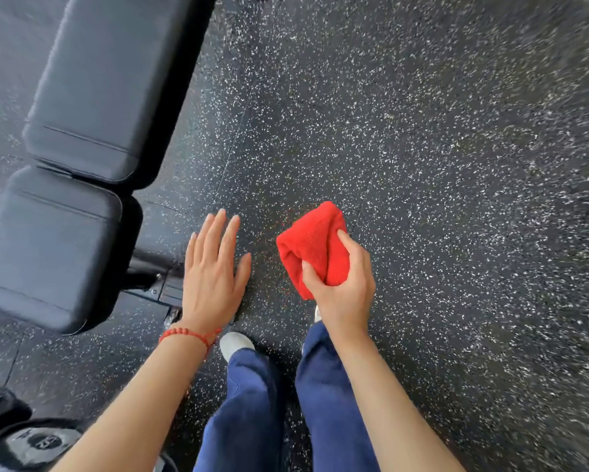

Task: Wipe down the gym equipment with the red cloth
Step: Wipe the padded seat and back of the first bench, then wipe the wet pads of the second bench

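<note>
Both forearms reach out over the speckled floor: right hand clamps a bunched red cloth in mid-air, right of the bench; left hand flat, fingers straight, holding nothing. Cloth looks light, soft and crushable, best gripped wadded in the palm. Count: one cloth, two black bench pads.
</note>
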Demonstrator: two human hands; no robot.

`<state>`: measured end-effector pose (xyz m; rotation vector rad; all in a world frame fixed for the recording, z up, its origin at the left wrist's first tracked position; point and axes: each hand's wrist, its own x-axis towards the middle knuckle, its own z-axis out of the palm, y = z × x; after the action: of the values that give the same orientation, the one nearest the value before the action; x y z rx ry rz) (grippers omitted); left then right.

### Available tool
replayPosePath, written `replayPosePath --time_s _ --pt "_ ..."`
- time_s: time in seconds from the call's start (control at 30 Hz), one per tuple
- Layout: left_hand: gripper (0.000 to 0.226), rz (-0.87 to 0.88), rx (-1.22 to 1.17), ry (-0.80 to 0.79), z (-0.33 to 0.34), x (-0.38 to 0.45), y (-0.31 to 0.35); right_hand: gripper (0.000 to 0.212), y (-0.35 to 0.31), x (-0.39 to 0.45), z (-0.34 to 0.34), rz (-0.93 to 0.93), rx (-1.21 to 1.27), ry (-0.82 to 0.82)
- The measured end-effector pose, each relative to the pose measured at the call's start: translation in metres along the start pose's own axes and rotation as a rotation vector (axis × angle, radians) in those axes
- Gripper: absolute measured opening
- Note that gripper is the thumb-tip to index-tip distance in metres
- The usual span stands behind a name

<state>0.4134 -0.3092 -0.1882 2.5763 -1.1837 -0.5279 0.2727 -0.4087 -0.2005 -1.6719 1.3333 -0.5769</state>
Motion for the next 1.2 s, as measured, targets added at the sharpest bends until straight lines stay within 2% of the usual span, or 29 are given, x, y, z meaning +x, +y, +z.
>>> replayPosePath --time_s 0.37,0.73,0.97,1.2 --pt "0.059 0.325 0.077 -0.088 0.012 0.061 0.139 0.059 0.019 0.048 -0.108 0.126 0.081 0.355" --pt "0.059 0.644 0.181 -0.267 0.044 0.115 0.212 0.06 0.047 0.07 -0.152 0.337 0.072 0.679" --pt "0.052 0.85 0.255 -0.349 0.033 0.16 0.257 0.062 0.039 0.084 -0.175 0.502 0.101 0.912" --pt "0.058 1.11 0.343 -0.429 0.037 0.168 0.323 0.061 0.042 0.082 -0.213 0.583 0.109 1.083"
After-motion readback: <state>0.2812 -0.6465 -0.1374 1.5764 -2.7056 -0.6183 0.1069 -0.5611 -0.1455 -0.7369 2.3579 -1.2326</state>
